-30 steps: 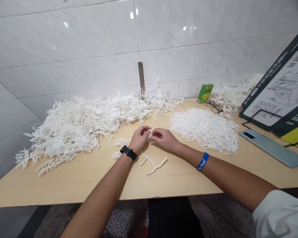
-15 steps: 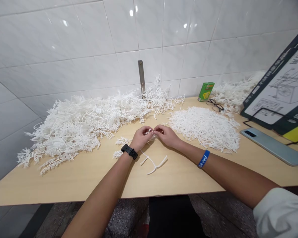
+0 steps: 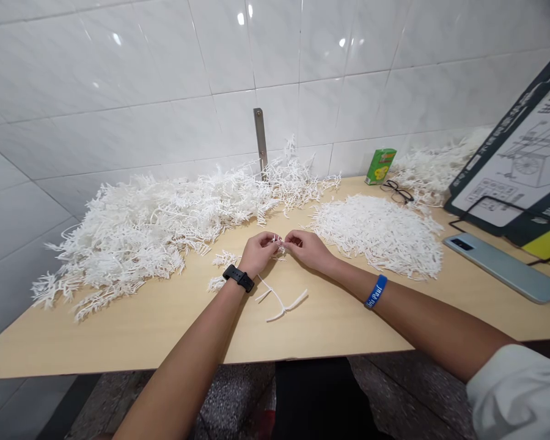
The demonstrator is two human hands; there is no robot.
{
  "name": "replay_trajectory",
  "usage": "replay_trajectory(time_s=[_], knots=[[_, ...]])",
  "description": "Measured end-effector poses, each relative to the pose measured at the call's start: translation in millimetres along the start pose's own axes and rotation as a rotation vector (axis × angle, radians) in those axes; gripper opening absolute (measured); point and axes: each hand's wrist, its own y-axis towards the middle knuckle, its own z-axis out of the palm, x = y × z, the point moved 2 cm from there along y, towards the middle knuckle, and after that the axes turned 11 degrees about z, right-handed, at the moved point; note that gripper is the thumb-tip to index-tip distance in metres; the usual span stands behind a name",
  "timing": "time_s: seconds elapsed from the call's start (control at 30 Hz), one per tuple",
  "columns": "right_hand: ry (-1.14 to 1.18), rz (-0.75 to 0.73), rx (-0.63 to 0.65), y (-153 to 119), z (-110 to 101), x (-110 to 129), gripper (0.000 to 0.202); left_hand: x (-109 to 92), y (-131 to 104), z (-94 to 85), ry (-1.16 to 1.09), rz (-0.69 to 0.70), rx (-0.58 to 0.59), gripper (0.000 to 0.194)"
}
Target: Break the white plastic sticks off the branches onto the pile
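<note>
My left hand (image 3: 259,252), below a black watch, is closed on a thin white branched strand (image 3: 278,242). My right hand (image 3: 305,249) pinches the same small white piece, its fingertips almost touching the left ones. A longer white branching stem (image 3: 283,307) trails from under my left hand onto the wood. Small white sprigs (image 3: 224,259) lie left of my left wrist. Behind and to the left spreads a big heap of white branched pieces (image 3: 165,223). Right of my right hand is a flatter pile of short white pieces (image 3: 380,232).
A phone (image 3: 504,267) lies at the right of the table (image 3: 174,342), beside a large printed box (image 3: 522,159). Glasses (image 3: 398,193), a green box (image 3: 380,166) and more white pieces (image 3: 435,168) are at the back right. A metal strip (image 3: 260,143) stands against the tiled wall.
Both hands stay nearly in place, with small finger movements at the white piece. The trailing white stem has shifted slightly left. The view has tilted a little.
</note>
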Motion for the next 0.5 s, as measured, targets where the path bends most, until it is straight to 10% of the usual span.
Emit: replay_trajectory(time_s=[0.5], knots=[[0.036,-0.034,-0.047,-1.1,-3.2,3.8,0.011,-1.9,-0.3,-2.3,0.220,0.104,0.084,0.017]])
